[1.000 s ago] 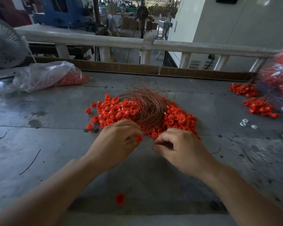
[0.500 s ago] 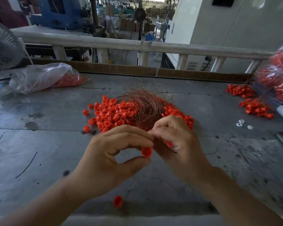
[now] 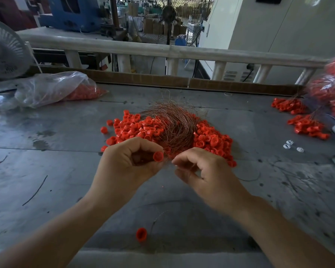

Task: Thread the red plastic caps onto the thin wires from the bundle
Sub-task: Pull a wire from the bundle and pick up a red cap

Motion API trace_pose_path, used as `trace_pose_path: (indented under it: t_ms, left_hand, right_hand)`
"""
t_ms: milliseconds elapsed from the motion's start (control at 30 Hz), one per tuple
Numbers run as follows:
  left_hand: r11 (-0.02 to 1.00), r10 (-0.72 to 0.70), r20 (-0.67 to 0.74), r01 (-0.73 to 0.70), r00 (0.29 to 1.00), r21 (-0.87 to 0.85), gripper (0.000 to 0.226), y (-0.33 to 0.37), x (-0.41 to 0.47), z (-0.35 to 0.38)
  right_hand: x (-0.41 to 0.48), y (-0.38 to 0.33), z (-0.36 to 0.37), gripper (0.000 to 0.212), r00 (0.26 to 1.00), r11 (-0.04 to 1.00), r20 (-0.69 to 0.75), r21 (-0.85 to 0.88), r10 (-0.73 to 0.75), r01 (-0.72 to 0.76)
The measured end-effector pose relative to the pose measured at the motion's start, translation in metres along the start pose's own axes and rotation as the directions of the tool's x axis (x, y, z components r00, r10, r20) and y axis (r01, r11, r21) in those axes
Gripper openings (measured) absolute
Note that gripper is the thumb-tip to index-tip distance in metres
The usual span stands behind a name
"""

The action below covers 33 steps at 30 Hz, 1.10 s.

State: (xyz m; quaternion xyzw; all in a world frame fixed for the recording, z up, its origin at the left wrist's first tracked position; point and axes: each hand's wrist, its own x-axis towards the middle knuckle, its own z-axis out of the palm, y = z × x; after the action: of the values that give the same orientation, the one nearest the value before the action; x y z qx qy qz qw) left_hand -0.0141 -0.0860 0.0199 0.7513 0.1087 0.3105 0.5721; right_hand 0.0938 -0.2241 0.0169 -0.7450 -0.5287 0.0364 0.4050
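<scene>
A heap of red plastic caps (image 3: 211, 139) lies on the grey metal table (image 3: 66, 171), with a curved bundle of thin copper-coloured wires (image 3: 175, 125) on top of it. My left hand (image 3: 128, 167) pinches one red cap (image 3: 158, 156) between thumb and fingertips, its opening turned right. My right hand (image 3: 207, 175) is just right of it, thumb and forefinger pinched on a thin wire that is barely visible. A single cap on a wire (image 3: 141, 234) lies near the table's front edge.
Threaded caps on wires (image 3: 306, 127) lie in piles at the right, next to a plastic bag of caps (image 3: 333, 93). Another clear bag (image 3: 52, 88) and a fan (image 3: 4, 55) stand at the back left. Small white pieces (image 3: 290, 147) lie right of the heap.
My hands have drawn slightly apart. The cap in my left hand now sits higher, at the fingertips, and my right hand has dropped lower and to the right.
</scene>
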Motion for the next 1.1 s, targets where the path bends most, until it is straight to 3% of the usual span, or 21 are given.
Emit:
trace_pose_path:
  t_ms: [100,233,333,400,500,633,833,1033,1100]
  left_hand:
    - [0.997,-0.066,-0.004,0.066,0.998,0.034,0.028,-0.004,0.002,-0.004]
    - [0.993,-0.11,-0.027,0.112,0.994,0.04,0.031,-0.002,0.004,-0.007]
    - [0.988,-0.144,-0.019,0.145,0.989,0.051,0.008,0.001,0.008,-0.01]
    - [0.976,-0.179,0.04,0.173,0.983,0.133,0.023,0.003,0.01,-0.022]
    - [0.946,-0.263,0.176,0.218,0.948,0.238,0.013,0.009,0.013,-0.04]
    - [0.934,-0.261,0.15,0.211,0.954,0.287,0.011,0.01,0.015,-0.04]
    - [0.929,-0.26,0.134,0.209,0.956,0.307,0.01,0.007,0.013,-0.036]
    - [0.931,-0.26,0.13,0.212,0.957,0.298,0.01,0.005,0.013,-0.036]
    - [0.931,-0.262,0.143,0.212,0.954,0.297,0.01,0.006,0.013,-0.035]
  right_hand:
    - [0.002,0.006,-0.004,0.008,0.994,0.993,0.005,0.039,0.113,-0.113]
    - [0.003,0.006,-0.009,0.015,0.987,0.986,0.066,0.069,0.146,-0.15]
    - [-0.001,0.002,-0.005,0.005,0.979,0.995,0.18,-0.001,0.1,-0.102]
    - [-0.003,0.0,-0.003,0.003,0.974,0.997,0.216,-0.05,0.066,-0.056]
    - [-0.003,-0.001,-0.004,0.007,0.958,0.993,0.275,-0.101,0.087,-0.061]
    - [-0.004,-0.003,-0.004,0.014,0.92,0.964,0.365,-0.262,0.144,-0.047]
    - [-0.006,-0.012,-0.001,0.013,0.913,0.933,0.365,-0.358,0.184,-0.044]
    - [-0.01,-0.018,0.005,0.012,0.912,0.882,0.391,-0.465,0.122,0.081]
    - [-0.01,-0.016,0.003,0.014,0.918,0.895,0.37,-0.444,0.144,0.039]
